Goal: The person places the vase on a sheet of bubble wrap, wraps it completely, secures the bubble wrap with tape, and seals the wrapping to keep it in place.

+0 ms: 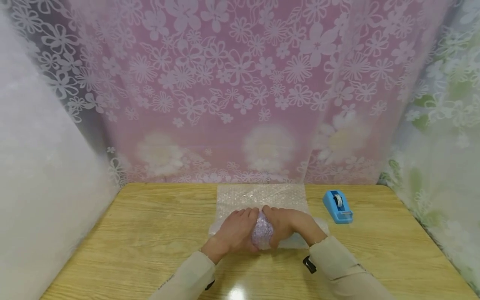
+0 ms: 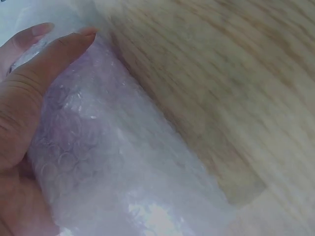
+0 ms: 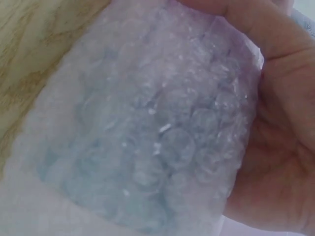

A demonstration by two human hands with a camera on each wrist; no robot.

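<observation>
A pale purple bundle in bubble wrap [image 1: 262,234] lies between both hands near the middle of the table. From its left side my left hand [image 1: 238,229] grips it, and in the left wrist view the thumb and a finger [image 2: 54,54] curve over the bubbly surface. My right hand [image 1: 283,224] holds the other side, its palm against the wrap in the right wrist view. What is inside the bundle is hidden by the layers. Beyond the hands the rest of the bubble wrap sheet [image 1: 258,195] spreads flat toward the table's back edge.
A blue tape dispenser [image 1: 338,207] with a roll of tape stands to the right of the sheet. The wood-grain table [image 1: 161,233] ends at a pink flowered curtain [image 1: 225,104], with pale curtains along both sides.
</observation>
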